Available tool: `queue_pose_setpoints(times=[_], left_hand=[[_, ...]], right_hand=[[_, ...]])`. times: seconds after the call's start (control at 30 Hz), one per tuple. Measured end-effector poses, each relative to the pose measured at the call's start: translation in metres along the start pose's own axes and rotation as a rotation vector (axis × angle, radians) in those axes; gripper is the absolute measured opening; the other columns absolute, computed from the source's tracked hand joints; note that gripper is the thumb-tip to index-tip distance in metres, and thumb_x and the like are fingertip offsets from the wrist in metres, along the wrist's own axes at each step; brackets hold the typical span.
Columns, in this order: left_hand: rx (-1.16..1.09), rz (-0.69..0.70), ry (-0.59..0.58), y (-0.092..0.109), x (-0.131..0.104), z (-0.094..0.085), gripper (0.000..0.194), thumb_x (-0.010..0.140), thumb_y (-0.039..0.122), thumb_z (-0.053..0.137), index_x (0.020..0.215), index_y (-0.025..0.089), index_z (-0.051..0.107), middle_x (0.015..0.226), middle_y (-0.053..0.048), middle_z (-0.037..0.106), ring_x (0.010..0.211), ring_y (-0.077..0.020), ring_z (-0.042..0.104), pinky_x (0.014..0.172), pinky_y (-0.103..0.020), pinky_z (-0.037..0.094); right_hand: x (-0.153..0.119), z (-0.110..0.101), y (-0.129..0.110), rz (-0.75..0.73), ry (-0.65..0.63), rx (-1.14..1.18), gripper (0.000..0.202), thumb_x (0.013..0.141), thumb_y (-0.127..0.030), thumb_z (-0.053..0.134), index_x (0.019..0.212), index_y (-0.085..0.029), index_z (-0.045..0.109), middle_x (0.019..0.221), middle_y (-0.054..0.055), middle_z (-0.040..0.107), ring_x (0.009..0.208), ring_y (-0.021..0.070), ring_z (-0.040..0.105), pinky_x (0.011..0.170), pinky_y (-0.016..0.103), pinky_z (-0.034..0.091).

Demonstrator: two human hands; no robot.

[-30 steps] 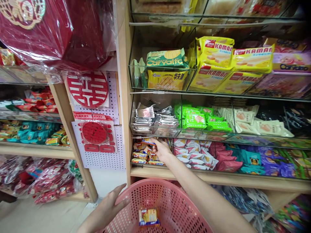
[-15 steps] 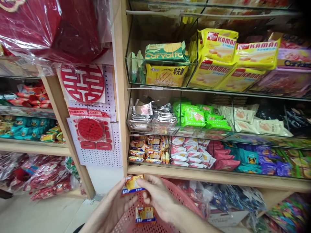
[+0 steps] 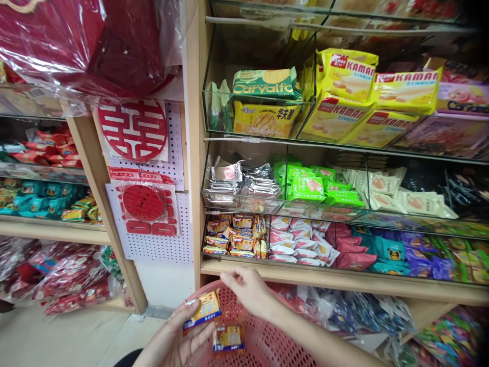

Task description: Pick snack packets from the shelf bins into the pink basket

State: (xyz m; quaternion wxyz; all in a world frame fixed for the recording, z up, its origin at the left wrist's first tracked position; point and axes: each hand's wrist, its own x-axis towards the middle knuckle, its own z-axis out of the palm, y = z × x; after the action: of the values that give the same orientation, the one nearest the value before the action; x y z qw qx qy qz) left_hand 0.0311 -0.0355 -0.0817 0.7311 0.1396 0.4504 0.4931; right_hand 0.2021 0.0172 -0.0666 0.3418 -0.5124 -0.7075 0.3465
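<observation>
We face a wooden shelf unit [image 3: 267, 270] with clear-fronted bins. Its lowest bin row holds orange snack packets [image 3: 234, 235] at the left, white-and-pink packets [image 3: 301, 239] beside them, then red packets [image 3: 349, 250] and blue ones [image 3: 416, 250] to the right. Above lie silver packets [image 3: 244, 186] left and green packets [image 3: 309, 186] right.

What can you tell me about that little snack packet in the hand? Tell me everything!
The snack packet is a small, flat, shiny wrapper, orange-yellow with a dark blue band along its lower edge and red characters on the front. It looks sealed and a bit crinkled. It is tilted, held in the grip of the left hand, with fingers at its left end and beneath it. It sits just above the rim of the pink basket, beside a similar packet lying inside.
</observation>
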Motion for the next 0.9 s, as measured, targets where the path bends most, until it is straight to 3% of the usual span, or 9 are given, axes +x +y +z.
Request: queue_pose_setpoints(times=[0.13,0.27,0.4,0.7,0.9], left_hand=[[-0.023,-0.033,0.006,0.0,0.0,-0.003,0.047,0.073,0.012,0.068,0.115,0.003,0.05,0.107,-0.023,0.067,0.098,-0.0319,0.065,0.084,-0.036,0.058],[-0.046,-0.048,-0.021,-0.001,-0.003,-0.005,0.044,0.074,0.01,0.066,0.114,0.004,0.049,0.107,-0.023,0.067,0.098,-0.032,0.065,0.082,-0.036,0.058],[-0.045,-0.056,-0.044,-0.003,-0.001,-0.008,0.047,0.074,0.013,0.067,0.116,0.004,0.048,0.108,-0.023,0.067,0.096,-0.0305,0.067,0.082,-0.035,0.058],[-0.054,-0.083,-0.048,-0.002,0.001,-0.01,0.052,0.074,0.013,0.067,0.12,0.005,0.044,0.107,-0.022,0.067,0.095,-0.0292,0.067,0.079,-0.033,0.059],[-0.047,-0.097,-0.041,0.0,-0.001,-0.005,0.053,0.075,0.015,0.067,0.122,0.004,0.044,0.111,-0.023,0.065,0.096,-0.0282,0.067,0.079,-0.033,0.059]], right_hand=[[0.025,-0.04,0.001,-0.3,0.179,-0.596,0.019,0.088,-0.027,0.049,0.099,-0.018,0.061,0.099,0.007,0.064,0.092,0.0213,0.055,0.078,0.033,0.039],[0.046,-0.061,0.012,-0.365,0.254,-1.015,0.038,0.086,-0.023,0.053,0.123,-0.016,0.051,0.114,0.013,0.061,0.102,0.0271,0.049,0.081,0.04,0.034],[0.053,-0.056,0.022,-0.404,0.235,-1.089,0.046,0.086,-0.022,0.055,0.129,-0.014,0.044,0.105,0.012,0.065,0.101,0.0255,0.049,0.085,0.043,0.031],[0.056,-0.052,0.027,-0.436,0.285,-1.09,0.038,0.081,-0.024,0.063,0.117,-0.017,0.053,0.098,0.009,0.063,0.099,0.024,0.048,0.093,0.045,0.023],[0.058,-0.057,0.028,-0.408,0.254,-1.025,0.017,0.081,-0.029,0.063,0.095,-0.02,0.061,0.095,0.005,0.062,0.098,0.0221,0.048,0.092,0.043,0.023]])
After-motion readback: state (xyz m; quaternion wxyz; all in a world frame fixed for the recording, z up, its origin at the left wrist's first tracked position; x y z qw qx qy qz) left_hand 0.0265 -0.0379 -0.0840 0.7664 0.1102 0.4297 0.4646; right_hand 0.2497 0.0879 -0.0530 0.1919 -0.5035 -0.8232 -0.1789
